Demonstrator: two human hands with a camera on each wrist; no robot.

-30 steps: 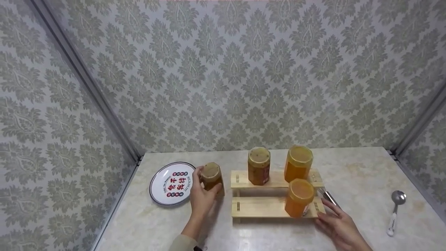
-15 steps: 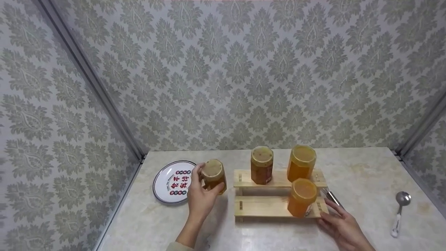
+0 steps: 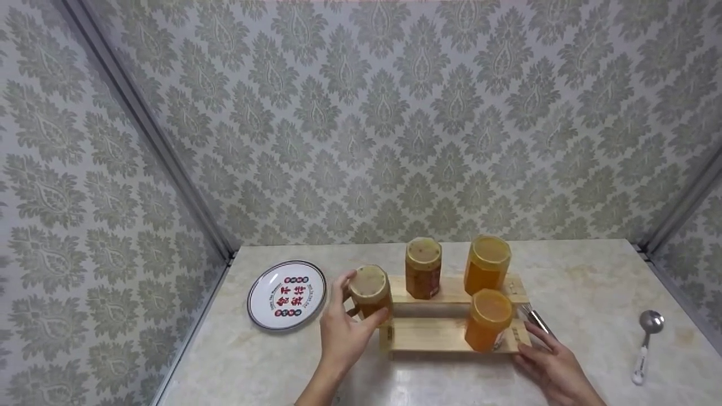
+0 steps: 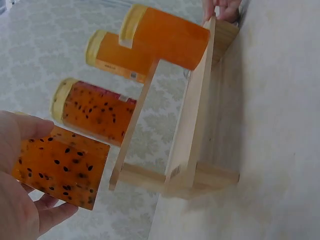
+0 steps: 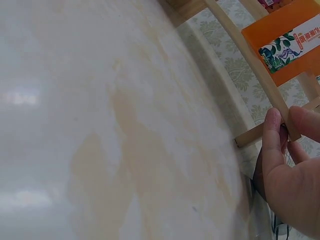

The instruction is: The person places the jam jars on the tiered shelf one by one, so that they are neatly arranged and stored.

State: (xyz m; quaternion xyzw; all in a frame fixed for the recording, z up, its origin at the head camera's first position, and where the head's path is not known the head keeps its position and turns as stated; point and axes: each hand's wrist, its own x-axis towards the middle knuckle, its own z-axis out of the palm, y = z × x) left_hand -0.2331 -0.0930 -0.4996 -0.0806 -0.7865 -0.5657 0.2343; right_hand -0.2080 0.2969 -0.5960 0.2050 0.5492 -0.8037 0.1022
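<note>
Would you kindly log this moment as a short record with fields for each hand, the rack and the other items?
Left hand: grips a seeded jar above the rack's left end
Right hand: holds the wooden rack at its right end
On rack: three jars, upright
Table: plate at left, spoon at right

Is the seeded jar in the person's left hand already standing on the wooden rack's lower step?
No, the left hand grips the seeded jar just left of the wooden rack, whose lower step bears only the orange jar.
</note>
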